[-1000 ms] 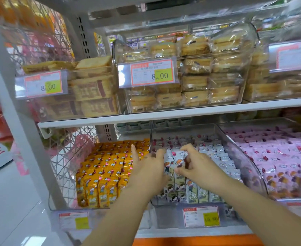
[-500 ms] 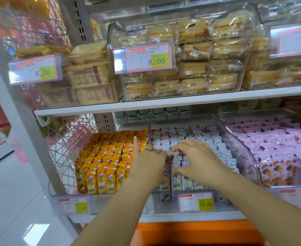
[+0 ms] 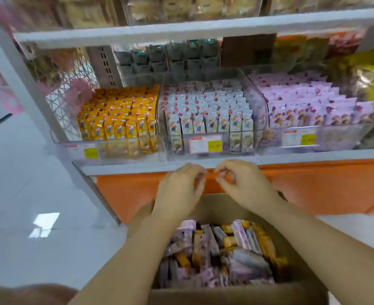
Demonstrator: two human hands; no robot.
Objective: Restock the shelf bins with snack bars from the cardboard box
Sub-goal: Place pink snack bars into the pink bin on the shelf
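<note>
A cardboard box point(image 3: 236, 294) sits low in front of me, filled with mixed snack bars point(image 3: 221, 252) in purple, grey and orange wrappers. Above it, three clear shelf bins stand side by side: an orange-bar bin point(image 3: 120, 119), a grey-bar bin point(image 3: 206, 111) and a pink-bar bin point(image 3: 309, 106), each packed with upright bars. My left hand point(image 3: 179, 190) and my right hand point(image 3: 243, 186) hover close together over the box's far edge, below the shelf lip. The fingers of both curl loosely and hold nothing.
A white shelf board point(image 3: 203, 164) carries the bins, with an orange base panel point(image 3: 313, 188) under it. A higher shelf point(image 3: 181, 29) runs above. A white upright post point(image 3: 27, 80) stands at the left, next to glossy white floor point(image 3: 27, 205).
Both hands have left the grey-bar bin and dropped below the shelf edge to above the box. The view has tilted downward, bringing the box into sight.
</note>
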